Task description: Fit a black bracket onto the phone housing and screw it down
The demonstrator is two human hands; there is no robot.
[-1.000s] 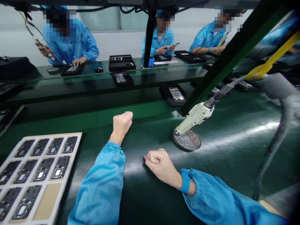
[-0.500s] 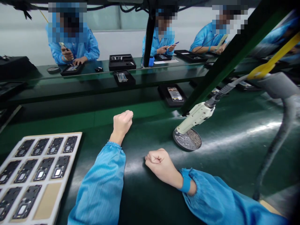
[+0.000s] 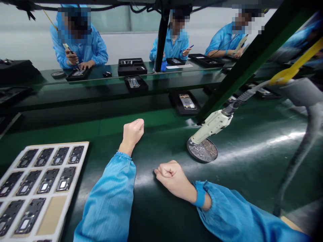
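Tray [image 3: 51, 215] L, dish [image 3: 207, 155] w/ driver [image 3: 213, 123] R

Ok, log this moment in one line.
left hand: fist; right hand: fist; screwdriver: tilted, nose-down at dish; tray: left of hands, holding black parts

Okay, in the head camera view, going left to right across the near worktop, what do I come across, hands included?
White tray of black parts, left hand, right hand, round dish of small metallic pieces, grey curved pole.
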